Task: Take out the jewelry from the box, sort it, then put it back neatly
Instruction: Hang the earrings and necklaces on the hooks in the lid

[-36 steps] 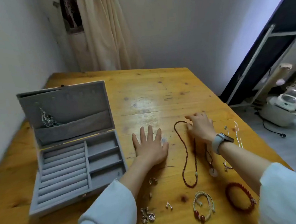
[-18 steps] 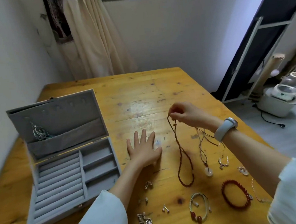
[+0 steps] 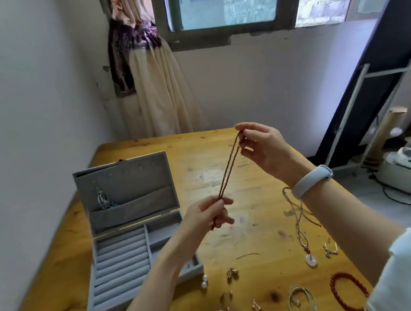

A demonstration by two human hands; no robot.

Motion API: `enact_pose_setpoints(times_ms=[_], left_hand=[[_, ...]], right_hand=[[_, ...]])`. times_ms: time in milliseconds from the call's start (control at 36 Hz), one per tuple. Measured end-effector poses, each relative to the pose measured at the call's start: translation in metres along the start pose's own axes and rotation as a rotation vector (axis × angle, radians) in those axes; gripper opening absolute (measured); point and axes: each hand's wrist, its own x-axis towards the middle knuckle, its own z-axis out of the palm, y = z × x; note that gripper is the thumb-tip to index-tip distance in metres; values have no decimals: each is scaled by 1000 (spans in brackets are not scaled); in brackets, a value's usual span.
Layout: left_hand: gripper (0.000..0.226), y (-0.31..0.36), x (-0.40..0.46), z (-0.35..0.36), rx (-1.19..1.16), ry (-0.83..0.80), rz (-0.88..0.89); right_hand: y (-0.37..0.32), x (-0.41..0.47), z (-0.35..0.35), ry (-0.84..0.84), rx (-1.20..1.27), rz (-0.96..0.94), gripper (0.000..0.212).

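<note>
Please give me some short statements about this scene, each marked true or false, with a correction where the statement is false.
1. Both hands hold the dark red bead necklace in the air. True: the right hand pinches its upper end, the left hand its lower part.
2. The jewelry box is closed. False: its lid stands open.
3. A red bead bracelet lies on the table. True.
4. The ring rolls in the box are full of rings. False: they look bare.
5. The watch band is on the left wrist. False: it is on the right wrist.
</note>
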Motion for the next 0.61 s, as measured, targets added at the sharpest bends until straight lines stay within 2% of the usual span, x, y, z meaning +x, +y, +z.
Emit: enact_pose_setpoints(times_ms=[56, 111, 278, 361, 500, 611], left_hand=[[20, 3, -12, -20, 94, 110, -2], [20, 9, -22, -41, 160, 203, 2], [13, 35, -30, -110, 384, 534, 82], [22, 51, -23, -139, 425, 632, 119], [23, 54, -2, -168, 397, 720, 158], [19, 34, 11, -176, 709, 751, 154]], right_hand=[[9, 4, 1, 109, 53, 34, 27], [23, 5, 3, 132, 32, 95, 29], [70, 4, 38, -30, -212, 214, 26], [83, 7, 65, -64, -249, 185, 23], [85, 21, 100, 2, -294, 42, 24], [77, 37, 116, 42, -326, -67, 24]])
